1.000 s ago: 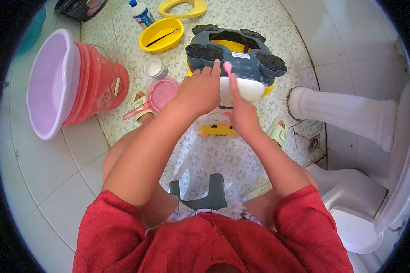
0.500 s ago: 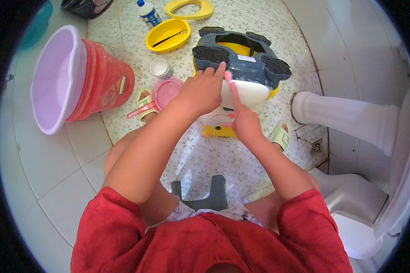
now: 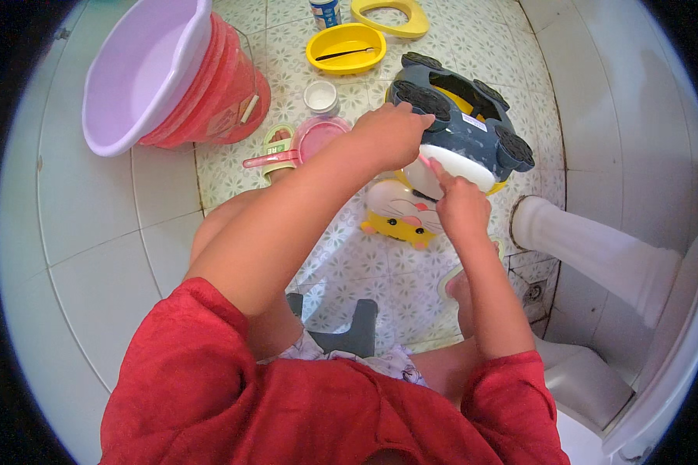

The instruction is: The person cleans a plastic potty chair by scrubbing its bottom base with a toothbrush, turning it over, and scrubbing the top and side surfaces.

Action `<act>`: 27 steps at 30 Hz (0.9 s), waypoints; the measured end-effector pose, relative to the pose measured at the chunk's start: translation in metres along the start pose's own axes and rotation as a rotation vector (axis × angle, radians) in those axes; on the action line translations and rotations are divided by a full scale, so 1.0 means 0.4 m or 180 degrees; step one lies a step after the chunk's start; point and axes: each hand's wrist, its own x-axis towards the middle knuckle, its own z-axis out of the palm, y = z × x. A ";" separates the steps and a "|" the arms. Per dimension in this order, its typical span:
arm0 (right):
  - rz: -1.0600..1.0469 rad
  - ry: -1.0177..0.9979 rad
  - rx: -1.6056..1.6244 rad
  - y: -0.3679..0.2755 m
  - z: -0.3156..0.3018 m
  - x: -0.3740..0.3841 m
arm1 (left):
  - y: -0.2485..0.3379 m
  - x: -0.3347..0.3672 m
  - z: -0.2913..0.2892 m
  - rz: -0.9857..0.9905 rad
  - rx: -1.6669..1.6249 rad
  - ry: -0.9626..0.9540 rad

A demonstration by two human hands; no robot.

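Note:
An upturned child's potty with a dark grey base, a white front and a yellow cat face rests on the floor ahead of me. My left hand grips the near left corner of the base, beside a black foot, with its thumb side hidden. In my right hand is a slim pink brush, index finger stretched along its handle. The brush tip lies against the left part of the white front, close to my left hand. Its bristles are too small to make out.
A yellow basin holding a black brush, a white-topped jar and a pink dipper stand left of the potty. A red bucket carries a lilac basin. A white pedestal stands right.
The view has shifted, moving the potty rightward in the picture. The pink brush has moved lower and leftward across the white front. My left hand stays at the base.

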 end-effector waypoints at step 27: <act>0.0169 0.0034 0.0130 -0.007 -0.068 0.010 | -0.047 -0.003 0.022 -0.0036 -0.0042 0.0084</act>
